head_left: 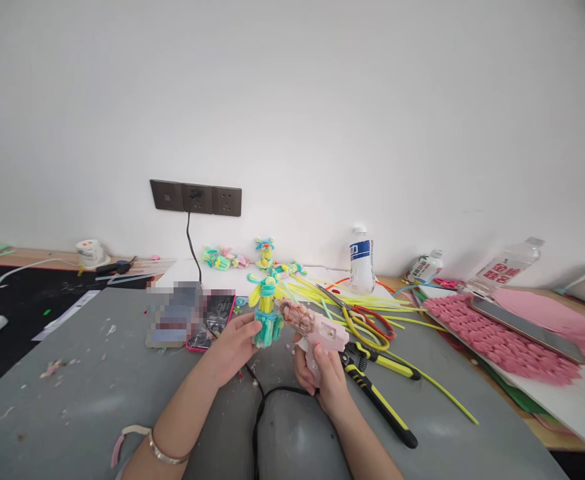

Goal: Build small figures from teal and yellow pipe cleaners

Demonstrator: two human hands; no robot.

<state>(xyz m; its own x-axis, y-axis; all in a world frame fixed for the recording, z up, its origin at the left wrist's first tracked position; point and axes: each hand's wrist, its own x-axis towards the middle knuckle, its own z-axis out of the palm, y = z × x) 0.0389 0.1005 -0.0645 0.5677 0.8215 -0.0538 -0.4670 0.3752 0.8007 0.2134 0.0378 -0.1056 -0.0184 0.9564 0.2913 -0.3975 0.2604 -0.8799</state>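
My left hand [235, 347] is closed round a small teal and yellow pipe-cleaner figure [265, 315], held upright above the grey table [97, 393]. My right hand [322, 373] grips the handle of a pink glue gun [317, 330]. The gun's nozzle points left and sits right at the figure's side. A black cord [265, 407] runs from the gun down toward me.
Yellow-handled pliers [377, 387] and scissors [367, 320] lie right of my hands among yellow pipe cleaners [322, 293]. A phone [212, 320] lies left. A white bottle [361, 260], a board of pink pieces [502, 343] and more small figures [265, 253] stand behind.
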